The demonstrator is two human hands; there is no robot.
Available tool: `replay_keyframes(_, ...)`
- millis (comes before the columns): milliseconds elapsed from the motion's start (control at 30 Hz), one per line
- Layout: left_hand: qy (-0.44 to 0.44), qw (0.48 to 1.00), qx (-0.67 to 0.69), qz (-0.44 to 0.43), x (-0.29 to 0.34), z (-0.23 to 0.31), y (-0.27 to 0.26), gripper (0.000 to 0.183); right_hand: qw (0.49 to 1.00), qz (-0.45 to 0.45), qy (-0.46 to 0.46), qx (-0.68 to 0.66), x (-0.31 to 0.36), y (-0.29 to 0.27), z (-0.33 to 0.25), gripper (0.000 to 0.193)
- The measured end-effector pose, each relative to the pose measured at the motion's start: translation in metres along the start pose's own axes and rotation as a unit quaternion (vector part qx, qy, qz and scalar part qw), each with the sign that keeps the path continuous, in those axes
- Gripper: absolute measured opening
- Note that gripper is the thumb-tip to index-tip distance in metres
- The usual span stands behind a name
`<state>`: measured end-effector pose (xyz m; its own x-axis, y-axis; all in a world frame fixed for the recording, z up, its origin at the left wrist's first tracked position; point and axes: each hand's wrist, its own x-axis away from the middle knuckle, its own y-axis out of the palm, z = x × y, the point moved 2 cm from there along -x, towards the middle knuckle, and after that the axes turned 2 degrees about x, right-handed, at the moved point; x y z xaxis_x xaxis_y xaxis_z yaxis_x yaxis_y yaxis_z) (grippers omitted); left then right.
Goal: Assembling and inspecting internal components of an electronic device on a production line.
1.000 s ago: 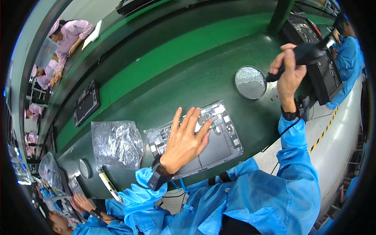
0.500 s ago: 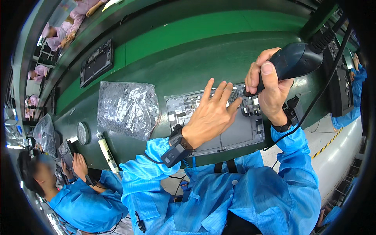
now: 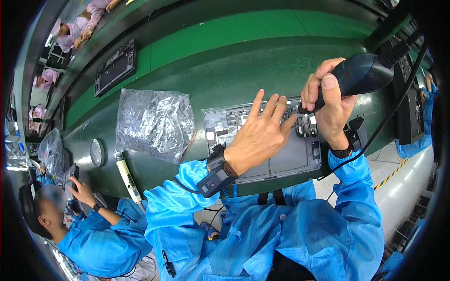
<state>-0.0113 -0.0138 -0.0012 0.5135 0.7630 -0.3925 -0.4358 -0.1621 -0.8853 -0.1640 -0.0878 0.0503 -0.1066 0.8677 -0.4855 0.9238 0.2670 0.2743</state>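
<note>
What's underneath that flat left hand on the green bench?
The left hand lies flat on an opened grey device chassis, with small parts showing around it. Whatever sits directly beneath the palm is covered.

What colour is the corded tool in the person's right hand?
Dark blue-black electric screwdriver with a black cord, seen in the head view.

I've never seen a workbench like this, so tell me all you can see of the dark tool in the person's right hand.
The electric screwdriver is a dark, smooth, plastic-looking tool with a ribbed collar and a black cord leaving its upper end. The right hand wraps round it, thumb along its side. It slants, its lower end over the grey opened device, where the left hand lies flat. Its tip is hidden.
</note>
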Motion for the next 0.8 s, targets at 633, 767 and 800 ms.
replay_keyframes(633,0.002,1.000,-0.022,0.003,0.0003,0.0009,0.0025,0.047,1.000,-0.006,0.001,0.013,0.0042,0.0020,0.0036,0.012)
replay_keyframes(767,0.002,1.000,-0.027,0.003,0.0013,0.0009,0.0016,0.047,1.000,-0.003,0.003,0.007,0.0047,0.0044,0.0036,0.011)
replay_keyframes(800,0.002,1.000,-0.026,0.004,0.0017,0.0008,0.0023,0.048,1.000,0.000,0.007,-0.002,0.0049,0.0048,0.0037,0.011)
